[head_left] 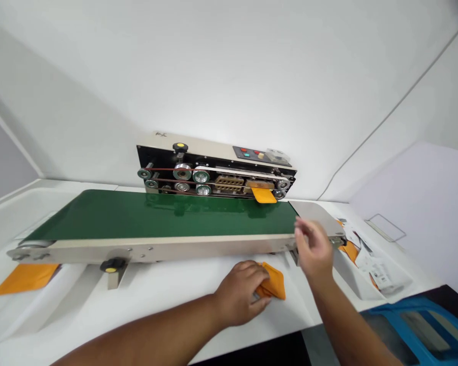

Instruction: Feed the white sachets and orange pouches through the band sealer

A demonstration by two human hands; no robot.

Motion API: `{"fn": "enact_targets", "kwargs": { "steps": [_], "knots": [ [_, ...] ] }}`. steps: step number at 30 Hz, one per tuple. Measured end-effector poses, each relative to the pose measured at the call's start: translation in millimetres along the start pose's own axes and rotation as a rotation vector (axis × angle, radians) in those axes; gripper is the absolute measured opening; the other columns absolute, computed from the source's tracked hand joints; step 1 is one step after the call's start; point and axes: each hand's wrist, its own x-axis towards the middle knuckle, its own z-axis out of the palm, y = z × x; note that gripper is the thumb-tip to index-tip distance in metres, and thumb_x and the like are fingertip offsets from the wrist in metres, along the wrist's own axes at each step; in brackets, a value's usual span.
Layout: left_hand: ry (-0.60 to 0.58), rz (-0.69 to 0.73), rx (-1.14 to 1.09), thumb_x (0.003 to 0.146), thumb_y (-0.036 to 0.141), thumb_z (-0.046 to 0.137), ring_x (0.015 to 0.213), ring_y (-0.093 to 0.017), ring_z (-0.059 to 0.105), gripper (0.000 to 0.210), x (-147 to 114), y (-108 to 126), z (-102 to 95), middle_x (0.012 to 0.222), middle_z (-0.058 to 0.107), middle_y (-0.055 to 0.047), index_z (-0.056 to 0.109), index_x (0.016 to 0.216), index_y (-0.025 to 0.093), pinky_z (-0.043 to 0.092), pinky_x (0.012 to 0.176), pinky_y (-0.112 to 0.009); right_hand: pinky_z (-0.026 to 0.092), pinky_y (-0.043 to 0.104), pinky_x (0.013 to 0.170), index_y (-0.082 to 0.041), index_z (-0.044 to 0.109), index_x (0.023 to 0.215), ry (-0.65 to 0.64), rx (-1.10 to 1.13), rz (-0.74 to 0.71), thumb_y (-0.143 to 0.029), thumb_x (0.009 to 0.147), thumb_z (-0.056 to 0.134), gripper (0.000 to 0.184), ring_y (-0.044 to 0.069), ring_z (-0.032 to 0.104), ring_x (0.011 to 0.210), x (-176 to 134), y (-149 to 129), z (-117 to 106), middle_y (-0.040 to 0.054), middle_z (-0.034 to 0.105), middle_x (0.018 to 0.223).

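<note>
My left hand (244,292) rests on the white table with its fingers wrapped round a small stack of orange pouches (274,282). Over the right end of the green conveyor belt (198,216), my right hand (315,246) is raised with curled fingers, thumb close to the fingertips, and I see nothing in it. Behind the belt stands a band sealing machine (213,178) with rollers and thin belts. One orange pouch (264,195) sticks out of its right part, the upper edge hidden between the bands.
At the right, a white bin (354,284) holds orange pouches and printed white packets (377,272). Another orange pouch (26,278) lies below the belt's left end, by a white tray (7,330). A blue plastic stool or crate (408,317) stands lower right. Black knob (112,265) juts from the conveyor front.
</note>
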Motion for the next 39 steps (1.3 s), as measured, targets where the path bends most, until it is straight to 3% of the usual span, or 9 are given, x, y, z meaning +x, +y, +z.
{"fn": "enact_targets", "kwargs": {
  "steps": [3, 7, 12, 17, 24, 29, 33, 36, 39],
  "knots": [
    [-0.133, 0.009, 0.143, 0.080, 0.045, 0.078, 0.143, -0.037, 0.041, 0.069, -3, -3, 3.6, 0.150, 0.054, -0.013, 0.054, 0.141, 0.022, 0.024, 0.122, -0.056, 0.054, 0.040, 0.080, -0.024, 0.067, 0.121, -0.270, -0.016, -0.205, -0.018, 0.096, 0.057, 0.027, 0.022, 0.064, 0.091, -62, 5, -7, 0.0076, 0.070, 0.100],
    [-0.198, -0.015, 0.199, 0.093, 0.032, 0.065, 0.131, -0.027, 0.054, 0.031, -3, -5, 3.0, 0.130, 0.069, -0.004, 0.063, 0.124, 0.028, 0.019, 0.124, -0.053, 0.056, 0.045, 0.087, -0.025, 0.062, 0.130, -0.429, -0.063, -0.154, -0.018, 0.095, 0.058, 0.037, 0.026, 0.064, 0.101, -114, 24, -2, 0.0098, 0.069, 0.107],
    [-0.129, 0.076, 0.282, 0.091, 0.021, 0.064, 0.113, -0.024, 0.062, 0.018, -1, -6, 4.9, 0.111, 0.074, -0.004, 0.068, 0.109, 0.024, 0.027, 0.120, -0.047, 0.049, 0.052, 0.106, -0.026, 0.063, 0.132, -0.536, -0.108, -0.086, -0.009, 0.079, 0.059, 0.055, 0.031, 0.058, 0.124, -126, 38, 5, 0.0106, 0.063, 0.131],
    [-0.040, 0.168, 0.323, 0.096, 0.016, 0.059, 0.099, -0.024, 0.064, 0.014, 0, -8, 9.3, 0.091, 0.075, -0.005, 0.070, 0.089, 0.022, 0.044, 0.094, -0.038, 0.038, 0.058, 0.117, -0.027, 0.057, 0.141, -0.671, -0.127, -0.071, -0.009, 0.075, 0.058, 0.068, 0.032, 0.056, 0.130, -124, 39, 12, 0.0093, 0.061, 0.140],
    [0.091, 0.165, 0.210, 0.104, 0.022, 0.048, 0.102, -0.026, 0.062, 0.027, 4, -3, -6.5, 0.091, 0.075, -0.008, 0.075, 0.097, 0.024, 0.045, 0.093, -0.042, 0.040, 0.063, 0.113, -0.026, 0.066, 0.132, -0.473, -0.311, -0.036, -0.013, 0.088, 0.054, 0.047, 0.035, 0.051, 0.135, -133, 58, 22, 0.0099, 0.064, 0.137],
    [0.206, 0.204, 0.077, 0.105, 0.018, 0.045, 0.108, -0.025, 0.062, 0.031, 1, 0, -8.4, 0.104, 0.074, -0.008, 0.073, 0.115, 0.024, 0.049, 0.100, -0.039, 0.036, 0.065, 0.114, -0.025, 0.064, 0.133, -0.357, -0.228, -0.080, -0.009, 0.087, 0.047, 0.051, 0.033, 0.049, 0.137, -132, 62, 12, 0.0090, 0.065, 0.136],
    [0.315, 0.151, -0.134, 0.105, 0.018, 0.046, 0.104, -0.021, 0.063, 0.034, -4, 3, 0.2, 0.109, 0.067, -0.010, 0.066, 0.131, 0.025, 0.054, 0.095, -0.036, 0.039, 0.064, 0.112, -0.027, 0.063, 0.133, -0.309, -0.144, -0.085, -0.012, 0.085, 0.057, 0.050, 0.034, 0.050, 0.136, -127, 54, 4, 0.0090, 0.068, 0.132],
    [0.243, 0.123, -0.243, 0.104, 0.017, 0.045, 0.098, -0.021, 0.063, 0.039, -5, 6, 2.7, 0.104, 0.062, -0.010, 0.061, 0.138, 0.025, 0.056, 0.087, -0.034, 0.045, 0.061, 0.109, -0.030, 0.069, 0.124, -0.339, 0.041, -0.048, -0.021, 0.090, 0.063, 0.037, 0.034, 0.057, 0.130, -128, 45, 4, 0.0090, 0.072, 0.124],
    [0.133, 0.088, -0.294, 0.099, 0.016, 0.051, 0.095, -0.021, 0.063, 0.037, -5, 8, 0.0, 0.105, 0.063, -0.009, 0.064, 0.132, 0.024, 0.055, 0.086, -0.035, 0.056, 0.052, 0.097, -0.029, 0.074, 0.109, -0.364, 0.287, 0.158, -0.031, 0.094, 0.063, 0.018, 0.030, 0.070, 0.107, -133, 41, 5, 0.0095, 0.076, 0.107]
  ]
}}
